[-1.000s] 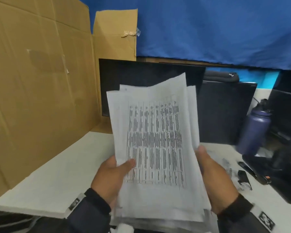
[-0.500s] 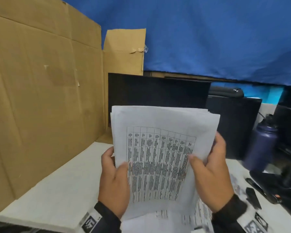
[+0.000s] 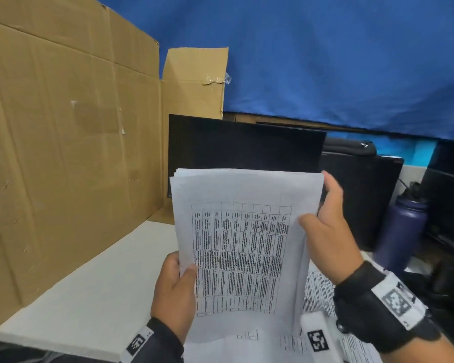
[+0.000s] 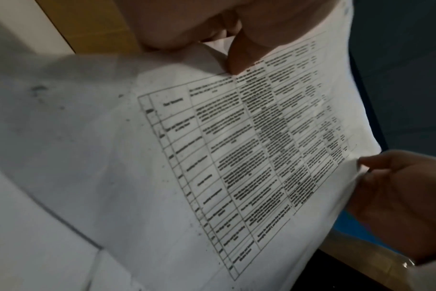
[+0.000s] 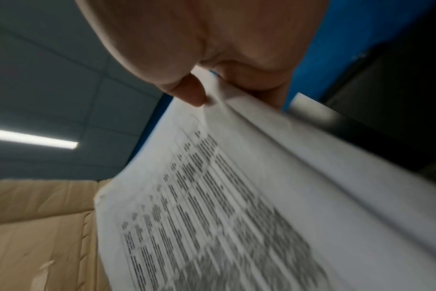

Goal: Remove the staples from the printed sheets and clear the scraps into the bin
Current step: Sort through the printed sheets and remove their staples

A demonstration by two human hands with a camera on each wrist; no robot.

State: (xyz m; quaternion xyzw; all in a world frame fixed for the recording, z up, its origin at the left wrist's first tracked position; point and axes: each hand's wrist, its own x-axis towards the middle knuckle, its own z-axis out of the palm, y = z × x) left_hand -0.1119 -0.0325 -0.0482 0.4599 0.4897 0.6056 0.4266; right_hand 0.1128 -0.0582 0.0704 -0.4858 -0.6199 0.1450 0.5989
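Left hand (image 3: 174, 292): the sheets (image 3: 244, 247) are gripped at the lower left edge, thumb (image 4: 239, 57) laid on the printed face, fingers curled behind.
Right hand (image 3: 328, 229): the right edge is gripped near the top corner, thumb on the front, fingers behind the stack.
Sheets: a multi-page stack with a printed table on top is held nearly upright between both hands, raised off the table (image 3: 95, 292). Top edges are seen slightly fanned.
Staple: not made out in any view; its corner cannot be told.
Loose pages: more printed paper (image 3: 317, 292) is seen lying flat beneath the stack, near the right wrist.
Risk 1: pages may be let slip or fan apart, since only the edges are pinched and the stack is bowed.
Risk 2: a corner may be torn if the pages are pulled apart while the staple is still in.
Risk 3: loose pages below may be swept off by the right wrist.
Surroundings: cardboard (image 3: 63, 153) is stood at left; a dark monitor (image 3: 244, 145) behind; a bottle (image 3: 401, 229) at right.
Bin: not seen.
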